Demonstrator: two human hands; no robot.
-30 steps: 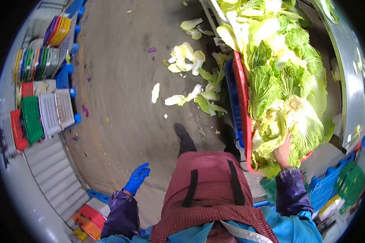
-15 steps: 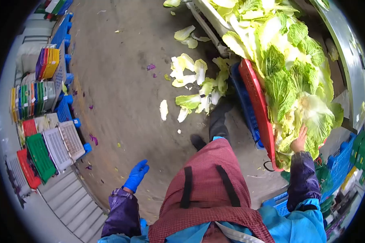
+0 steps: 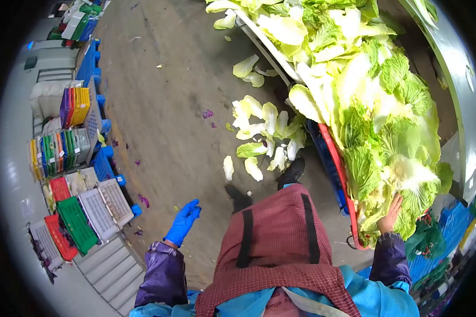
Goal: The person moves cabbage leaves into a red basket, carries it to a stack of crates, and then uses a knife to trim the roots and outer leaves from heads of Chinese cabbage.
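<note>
My right hand (image 3: pixel 389 215), bare below a purple sleeve, lies with its fingers stretched out against a pale, ruffled napa cabbage (image 3: pixel 411 177). It touches the near end of a big heap of napa cabbage leaves (image 3: pixel 360 171), which fills and overhangs a red crate (image 3: pixel 339 168). Part of a blue crate (image 3: pixel 327 158) shows beside and under the red one. On the other side my left hand (image 3: pixel 183 223), in a blue glove, hangs over the floor with nothing in it, fingers extended.
Loose cabbage leaves (image 3: pixel 269 132) litter the floor (image 3: pixel 169 116) ahead of my feet. Stacked plastic crates (image 3: pixel 98 208) and blue pallets (image 3: pixel 104 164) line the left side. A metal surface (image 3: pixel 449 68) curves along the right, with a blue pallet (image 3: pixel 439 238) at lower right.
The view has shifted, so the floor leaves and crates sit lower in it. My right hand stays against the cabbage, and my left hand still hangs free. One shoe now shows farther forward.
</note>
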